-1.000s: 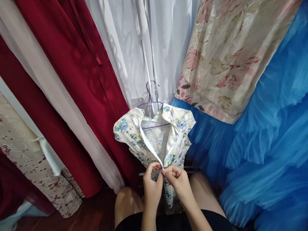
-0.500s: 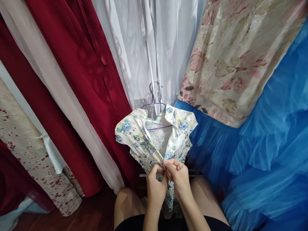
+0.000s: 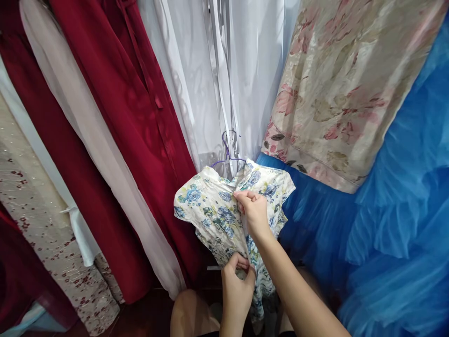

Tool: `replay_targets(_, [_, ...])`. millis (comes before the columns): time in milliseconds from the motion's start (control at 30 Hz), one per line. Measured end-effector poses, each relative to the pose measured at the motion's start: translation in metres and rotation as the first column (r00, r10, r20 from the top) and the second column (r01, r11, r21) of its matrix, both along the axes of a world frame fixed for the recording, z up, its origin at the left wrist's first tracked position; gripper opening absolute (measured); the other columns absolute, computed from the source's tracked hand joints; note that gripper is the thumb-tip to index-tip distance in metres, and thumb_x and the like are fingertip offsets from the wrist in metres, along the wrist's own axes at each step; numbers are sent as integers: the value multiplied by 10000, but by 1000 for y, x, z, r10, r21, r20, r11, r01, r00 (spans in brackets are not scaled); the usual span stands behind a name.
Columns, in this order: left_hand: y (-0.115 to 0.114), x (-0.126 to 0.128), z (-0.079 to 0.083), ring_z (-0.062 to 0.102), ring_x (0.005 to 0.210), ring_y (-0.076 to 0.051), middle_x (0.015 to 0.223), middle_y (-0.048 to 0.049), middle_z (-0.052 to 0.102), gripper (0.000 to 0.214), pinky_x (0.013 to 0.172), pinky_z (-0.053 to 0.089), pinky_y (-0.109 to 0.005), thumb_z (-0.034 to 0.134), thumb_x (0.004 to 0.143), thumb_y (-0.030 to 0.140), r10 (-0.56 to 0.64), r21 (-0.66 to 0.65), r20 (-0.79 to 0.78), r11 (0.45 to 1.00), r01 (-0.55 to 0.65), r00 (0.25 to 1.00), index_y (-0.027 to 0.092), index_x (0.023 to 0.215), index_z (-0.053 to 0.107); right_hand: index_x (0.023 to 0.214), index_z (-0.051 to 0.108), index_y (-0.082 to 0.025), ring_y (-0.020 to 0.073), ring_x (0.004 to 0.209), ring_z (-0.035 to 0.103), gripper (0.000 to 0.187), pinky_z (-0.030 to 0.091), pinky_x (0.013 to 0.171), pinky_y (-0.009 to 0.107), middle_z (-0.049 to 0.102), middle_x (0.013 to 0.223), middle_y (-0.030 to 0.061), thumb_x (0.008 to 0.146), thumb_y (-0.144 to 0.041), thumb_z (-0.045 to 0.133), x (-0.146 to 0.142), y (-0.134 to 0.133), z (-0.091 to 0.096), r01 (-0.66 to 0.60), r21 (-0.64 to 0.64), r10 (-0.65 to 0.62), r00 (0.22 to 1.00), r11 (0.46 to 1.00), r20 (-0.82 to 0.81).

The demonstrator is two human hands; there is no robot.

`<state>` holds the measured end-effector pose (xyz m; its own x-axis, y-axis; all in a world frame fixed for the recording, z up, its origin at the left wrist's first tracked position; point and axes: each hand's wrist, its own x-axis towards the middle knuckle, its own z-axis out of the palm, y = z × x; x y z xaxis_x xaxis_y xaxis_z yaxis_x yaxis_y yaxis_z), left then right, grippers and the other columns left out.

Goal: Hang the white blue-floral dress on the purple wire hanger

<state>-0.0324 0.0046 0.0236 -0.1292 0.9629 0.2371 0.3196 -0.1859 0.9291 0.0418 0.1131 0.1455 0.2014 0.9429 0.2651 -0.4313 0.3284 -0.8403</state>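
A small white dress with blue flowers (image 3: 213, 213) hangs on a purple wire hanger (image 3: 227, 152) in the middle of the view. My right hand (image 3: 253, 211) is closed in a pinch near the top of the dress's back, at the upper end of its closed seam. My left hand (image 3: 237, 284) is closed on the fabric lower down and holds the dress taut. The back opening of the dress is now closed up to my right hand.
Dark red gowns (image 3: 115, 112) and a white sheer one (image 3: 196, 79) hang behind. A pink-flowered cream garment (image 3: 336, 89) and a blue tulle skirt (image 3: 393, 220) fill the right. A beige sequinned dress (image 3: 38, 234) hangs at left. My bare knees (image 3: 185, 313) and dark floor lie below.
My right hand has risen from the bottom of the open back to near the collar, and the gap in the dress has closed behind it. My left hand stayed low on the fabric.
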Motion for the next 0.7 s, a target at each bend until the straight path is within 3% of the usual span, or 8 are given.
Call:
replay_targets(233, [4,6,-10,582,719,-187,703,-15,568,88,696,437,-279,602,769,167,-70,-25,-11,997,70,997,193,721,532,618,592,-171,68,403,333,191,238,402,232,452,455,-68,635,-303,729,-2,24,41,35,-8,-35,995,999,-91])
replay_targets(367, [1,9,-19,546,661,-167,649,6,509,160,653,423,-267,593,719,103,-76,-31,8,997,77,997,201,661,480,576,552,-181,61,412,322,212,242,407,228,432,457,-71,636,-299,717,-2,23,50,16,36,-11,991,999,-132])
replay_targets(433, [1,4,-12,561,668,-173,652,-1,537,157,659,431,-270,601,707,86,-89,-60,-21,994,87,996,197,658,501,589,570,-177,65,413,321,199,239,409,231,434,451,-69,651,-301,712,-1,18,49,6,56,1,993,998,-115])
replay_targets(500, [5,-5,7,592,694,-183,673,-17,600,122,680,447,-277,607,711,77,-190,-113,-80,977,180,979,186,674,568,623,606,-167,69,412,324,177,231,411,233,439,444,-69,662,-302,712,2,13,46,1,60,5,995,998,-96])
replay_targets(567, [14,-18,41,624,736,-188,724,-31,662,107,715,465,-281,595,759,92,-281,-114,-131,957,267,951,183,727,641,622,611,-164,70,407,321,189,219,412,232,430,431,-71,667,-309,722,5,8,43,-6,64,11,997,998,-78])
replay_targets(633, [28,-31,85,629,753,-181,777,-32,681,90,721,474,-279,586,834,155,-143,47,-158,987,153,977,190,806,664,614,607,-163,66,404,309,209,204,412,231,416,421,-74,675,-319,733,10,3,40,-11,77,16,998,997,-58])
replay_targets(700, [45,-38,130,629,789,-175,845,-26,686,142,754,479,-284,610,882,235,21,279,-170,960,28,985,217,1000,686,641,632,-153,63,408,304,199,198,416,229,418,426,-74,687,-318,734,16,-3,39,8,100,-5,1000,995,-31])
